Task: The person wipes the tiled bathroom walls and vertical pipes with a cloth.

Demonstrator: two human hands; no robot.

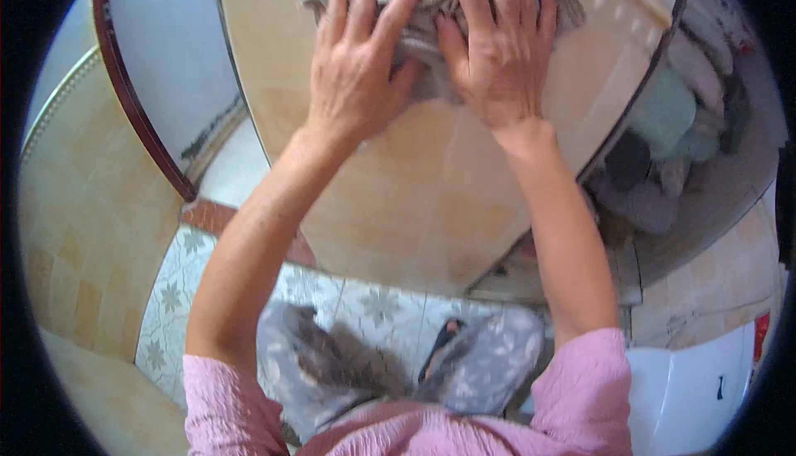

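Observation:
Up at the top of the head view, a crumpled grey-beige cloth (424, 46) lies against a beige tiled wall (398, 191). My left hand (356, 70) rests on the left part of the cloth, its fingers spread and pointing up. On the right part lies my right hand (502, 62), flat, with fingers apart and the thumb toward the left hand. Both arms are stretched out. The cloth's upper edge runs out near the top of the picture, under the fingertips.
A dark red door frame (137, 99) stands at the left, beside another tiled wall (83, 207). Piled clothes (663, 116) lie beyond the wall's right edge. Below are patterned floor tiles (380, 303) and my sandalled foot (444, 344). A white glossy object (696, 390) stands at lower right.

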